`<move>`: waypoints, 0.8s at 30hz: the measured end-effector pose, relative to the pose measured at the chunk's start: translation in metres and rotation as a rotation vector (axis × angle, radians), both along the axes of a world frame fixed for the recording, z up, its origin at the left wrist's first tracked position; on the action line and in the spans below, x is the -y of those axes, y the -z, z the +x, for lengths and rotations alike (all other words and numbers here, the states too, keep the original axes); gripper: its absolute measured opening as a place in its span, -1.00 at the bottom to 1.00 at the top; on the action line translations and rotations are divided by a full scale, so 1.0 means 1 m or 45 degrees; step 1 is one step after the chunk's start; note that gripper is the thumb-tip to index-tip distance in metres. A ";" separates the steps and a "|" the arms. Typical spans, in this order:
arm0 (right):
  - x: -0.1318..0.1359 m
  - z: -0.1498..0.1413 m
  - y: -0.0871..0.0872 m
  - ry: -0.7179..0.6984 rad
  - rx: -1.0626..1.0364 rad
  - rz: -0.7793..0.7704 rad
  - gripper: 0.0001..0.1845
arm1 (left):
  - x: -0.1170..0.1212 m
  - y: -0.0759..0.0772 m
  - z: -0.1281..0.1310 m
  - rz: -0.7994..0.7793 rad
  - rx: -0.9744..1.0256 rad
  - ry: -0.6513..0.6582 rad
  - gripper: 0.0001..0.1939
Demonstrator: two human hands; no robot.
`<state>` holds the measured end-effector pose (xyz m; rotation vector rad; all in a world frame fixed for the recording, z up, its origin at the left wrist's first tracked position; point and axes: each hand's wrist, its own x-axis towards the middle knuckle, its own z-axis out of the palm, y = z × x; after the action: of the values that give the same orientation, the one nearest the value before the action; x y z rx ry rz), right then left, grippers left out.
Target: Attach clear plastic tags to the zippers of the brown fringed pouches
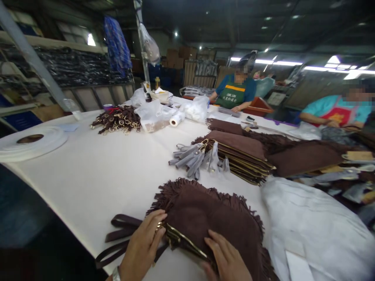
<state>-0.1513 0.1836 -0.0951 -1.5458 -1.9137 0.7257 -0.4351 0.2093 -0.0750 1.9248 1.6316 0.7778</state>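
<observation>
A dark brown fringed pouch (202, 210) lies flat on the white table in front of me, its brass zipper (187, 242) along the near edge. My left hand (146, 242) grips the pouch's left corner, fingers bent round the brass hardware at the zipper's end. From under that hand, looped brown straps (124, 222) spread to the left. At the near edge, my right hand (225, 253) has its fingers on top of the pouch and its thumb low by the zipper, partly hidden.
Stacked brown zippered pouches (240, 148) with grey-wrapped straps (190, 158) lie beyond. A white plastic bag (310, 222) bulges at right. Farther off are brown straps with clasps (117, 119), a white tape roll (32, 142) and plastic bags (155, 115). Two people (234, 91) work across the table.
</observation>
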 end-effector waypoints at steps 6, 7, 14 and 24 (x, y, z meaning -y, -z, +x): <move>0.002 -0.020 -0.022 0.035 0.122 0.037 -0.71 | -0.005 -0.003 0.001 0.071 -0.016 0.078 -0.66; 0.002 -0.020 -0.030 0.029 0.114 0.040 -0.72 | -0.006 -0.007 0.001 0.084 -0.013 0.090 -0.68; 0.021 0.001 -0.056 0.044 -0.010 0.016 -0.75 | 0.017 -0.049 0.000 0.167 -0.031 0.160 -0.76; 0.085 0.013 -0.022 0.287 0.032 0.250 -0.54 | 0.043 -0.024 0.004 0.190 -0.476 0.290 -0.69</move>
<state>-0.1381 0.0986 -0.0732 -1.6180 -1.7344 0.4104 -0.4307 0.1667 -0.0511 2.4276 1.5508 0.4796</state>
